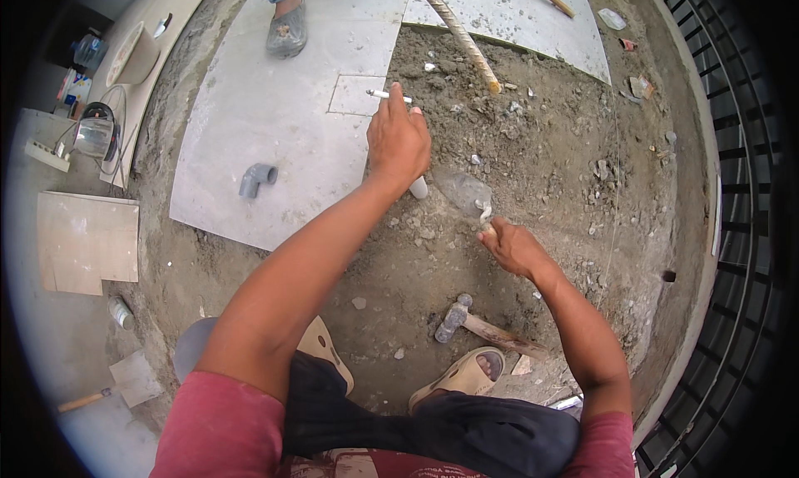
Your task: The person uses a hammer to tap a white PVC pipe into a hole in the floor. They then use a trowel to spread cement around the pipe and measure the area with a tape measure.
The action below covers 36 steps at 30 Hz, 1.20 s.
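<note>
One right hand: closed round the handle of a trowel, beyond the club hammer. One left hand: curled, cigarette between fingers, farther beyond the hammer; grip on the pale rod beneath, cannot tell. Possible mishap: knuckles nicked, should the trowel stroke run leftward, its blade lying so near them. Trowel orientation: tip forward-left, away from the hammer; long axis diagonal. One grey pipe elbow: left of and beyond the hammer.

The left of the hands partly hides a white cylinder.
</note>
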{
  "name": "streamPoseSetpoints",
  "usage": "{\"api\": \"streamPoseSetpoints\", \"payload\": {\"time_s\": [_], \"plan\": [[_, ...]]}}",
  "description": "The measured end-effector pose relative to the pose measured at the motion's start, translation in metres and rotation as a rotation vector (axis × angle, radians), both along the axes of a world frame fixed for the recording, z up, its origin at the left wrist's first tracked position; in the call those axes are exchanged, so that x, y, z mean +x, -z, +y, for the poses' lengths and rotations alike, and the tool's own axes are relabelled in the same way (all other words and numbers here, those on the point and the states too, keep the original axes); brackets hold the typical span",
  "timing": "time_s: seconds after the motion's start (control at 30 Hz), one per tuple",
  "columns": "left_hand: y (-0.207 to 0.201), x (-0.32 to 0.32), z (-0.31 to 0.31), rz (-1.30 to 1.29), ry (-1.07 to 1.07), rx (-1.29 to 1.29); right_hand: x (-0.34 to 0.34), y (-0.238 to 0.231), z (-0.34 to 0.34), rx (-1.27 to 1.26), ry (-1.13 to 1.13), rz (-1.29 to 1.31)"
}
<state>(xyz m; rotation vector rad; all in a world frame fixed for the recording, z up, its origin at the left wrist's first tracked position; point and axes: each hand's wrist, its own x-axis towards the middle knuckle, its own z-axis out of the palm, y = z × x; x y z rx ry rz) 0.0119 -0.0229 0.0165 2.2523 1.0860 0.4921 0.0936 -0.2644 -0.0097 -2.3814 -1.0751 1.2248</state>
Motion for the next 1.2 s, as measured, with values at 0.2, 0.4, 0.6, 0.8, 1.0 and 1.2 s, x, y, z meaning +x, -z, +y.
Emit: {"api": "streamPoseSetpoints", "payload": {"time_s": [0.2,0.4,0.6,0.8,1.0,1.2], "plan": [[-0.001,-0.006,0.004,-0.002,-0.020,-0.011,-0.063,-0.039,-0.033,-0.138,-0.318,-0.099],[0.006,-0.006,0.003,-0.032,-0.008,0.089,-0.079,-0.021,-0.017,0.066,-0.244,-0.282],[0.008,-0.002,0.000,-0.063,0.002,0.085,-0.091,0.014,0.010,0.049,-0.302,-0.076],[0.008,-0.007,0.004,-0.022,-0.003,0.066,-0.091,-0.038,-0.028,0.072,-0.452,-0.122],[0.007,-0.002,-0.001,-0.050,0.013,0.062,-0.066,0.015,-0.008,0.050,-0.267,-0.178],[-0.002,-0.004,0.005,0.014,0.009,-0.023,-0.065,-0.047,-0.033,-0.094,-0.428,0.015]]}}
